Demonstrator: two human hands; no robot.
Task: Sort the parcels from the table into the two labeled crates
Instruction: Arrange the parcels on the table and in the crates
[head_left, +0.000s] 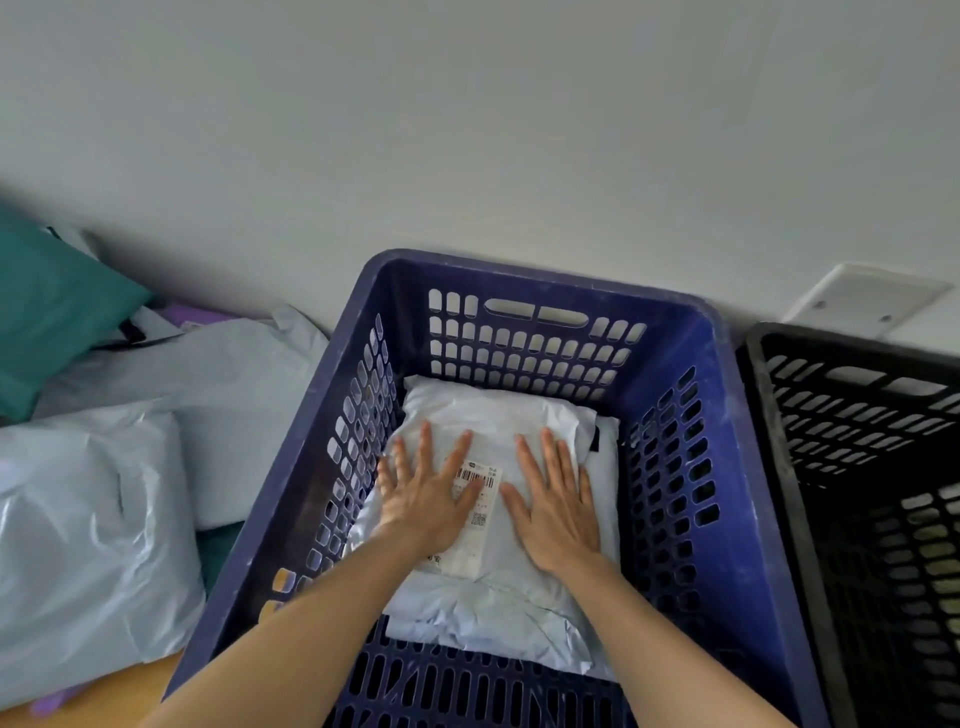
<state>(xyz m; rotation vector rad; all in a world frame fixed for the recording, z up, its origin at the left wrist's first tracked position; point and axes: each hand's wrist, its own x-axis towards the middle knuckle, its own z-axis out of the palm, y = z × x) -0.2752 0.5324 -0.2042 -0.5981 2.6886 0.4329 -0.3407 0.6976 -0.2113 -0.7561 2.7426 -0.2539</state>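
A pale grey parcel with a white barcode label lies flat on the floor of the blue crate. My left hand presses on the parcel's left half with fingers spread straight, partly over the label. My right hand lies flat on its right half, fingers straight. Another pale parcel shows underneath at the crate's far side. The black crate stands right of the blue one, touching it.
On the table to the left lie several parcels: a large pale grey one, another grey one, a teal one and a purple one. A wall stands close behind the crates, with a white plate on it.
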